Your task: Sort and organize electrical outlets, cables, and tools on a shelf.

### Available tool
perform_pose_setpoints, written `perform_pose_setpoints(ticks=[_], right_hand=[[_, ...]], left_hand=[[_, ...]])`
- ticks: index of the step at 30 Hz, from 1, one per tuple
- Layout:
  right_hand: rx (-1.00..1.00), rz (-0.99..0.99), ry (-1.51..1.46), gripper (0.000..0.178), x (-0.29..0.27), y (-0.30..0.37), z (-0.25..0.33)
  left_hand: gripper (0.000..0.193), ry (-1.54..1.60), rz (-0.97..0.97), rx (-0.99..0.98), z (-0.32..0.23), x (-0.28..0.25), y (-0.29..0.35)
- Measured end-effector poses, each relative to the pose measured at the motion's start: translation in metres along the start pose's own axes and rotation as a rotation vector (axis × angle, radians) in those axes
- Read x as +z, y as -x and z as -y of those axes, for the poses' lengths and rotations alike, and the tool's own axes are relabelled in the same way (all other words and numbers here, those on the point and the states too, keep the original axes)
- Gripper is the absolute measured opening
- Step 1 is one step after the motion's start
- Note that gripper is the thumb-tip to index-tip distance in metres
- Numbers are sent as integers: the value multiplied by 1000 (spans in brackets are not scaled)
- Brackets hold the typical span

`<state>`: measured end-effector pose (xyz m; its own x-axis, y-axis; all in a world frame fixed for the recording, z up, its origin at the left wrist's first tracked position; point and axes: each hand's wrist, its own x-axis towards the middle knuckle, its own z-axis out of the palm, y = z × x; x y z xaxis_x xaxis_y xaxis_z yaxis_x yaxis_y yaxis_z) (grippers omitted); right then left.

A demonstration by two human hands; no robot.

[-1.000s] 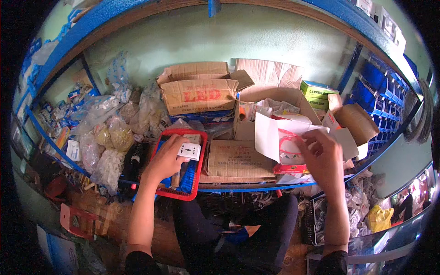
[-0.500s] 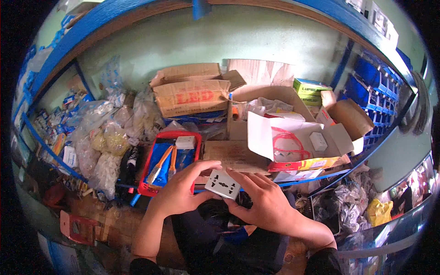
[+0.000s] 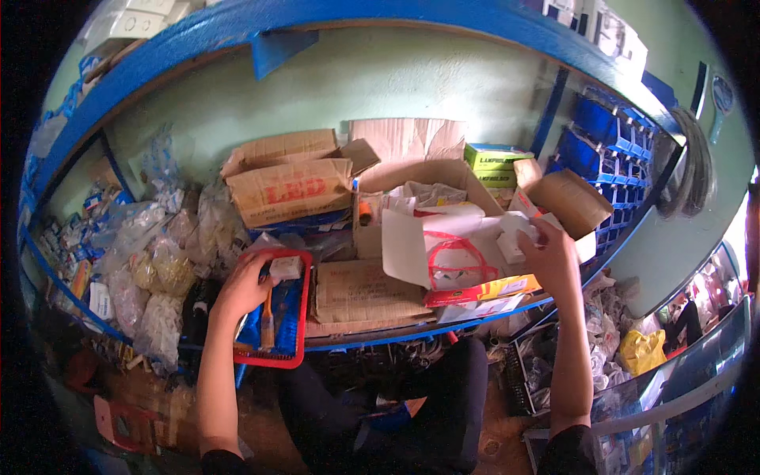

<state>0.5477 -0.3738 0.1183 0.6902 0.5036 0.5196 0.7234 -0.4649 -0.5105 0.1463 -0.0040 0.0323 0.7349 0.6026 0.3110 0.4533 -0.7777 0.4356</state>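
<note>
My left hand point(image 3: 240, 290) reaches into a red plastic tray point(image 3: 298, 336), fingers curled down beside a small white block point(image 3: 286, 267). What those fingers hold, if anything, is hidden. A paintbrush point(image 3: 267, 328) with an orange handle lies below them on the tray's blue contents. Far to the right, my right hand point(image 3: 554, 257) is closed at its fingertips on a white block-shaped socket point(image 3: 513, 241) inside an open white carton point(image 3: 404, 244). A coil of red cord point(image 3: 431, 257) lies in that carton, left of the socket.
Behind stand a brown cardboard box point(image 3: 289, 194) and a larger open box point(image 3: 475, 182). A flat carton point(image 3: 372, 291) lies between tray and white carton. Plastic bags point(image 3: 166, 269) pile at the left. Blue bins point(image 3: 609, 150) stack at the right, under a blue shelf beam point(image 3: 396, 24).
My hands have parted from the white multi-hole socket they held together; it is no longer plainly visible. The left has moved into the red tray, the right into the white carton. The view has shifted.
</note>
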Motion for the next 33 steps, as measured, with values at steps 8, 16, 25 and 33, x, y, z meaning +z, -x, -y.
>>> perform_pose_setpoints(ticks=[8,16,25,33], right_hand=[[-87,167,174,38,38,-3,-14],[-62,387,282,39,44,-20,-23],[-112,325,389,42,52,-22,-19],[-137,189,230,40,35,-10,10]], left_hand=[[66,-105,203,-138,3,20,-9],[70,-72,162,-156,12,31,-15],[62,-86,135,-176,9,32,-20],[58,-193,11,-61,0,30,-17]])
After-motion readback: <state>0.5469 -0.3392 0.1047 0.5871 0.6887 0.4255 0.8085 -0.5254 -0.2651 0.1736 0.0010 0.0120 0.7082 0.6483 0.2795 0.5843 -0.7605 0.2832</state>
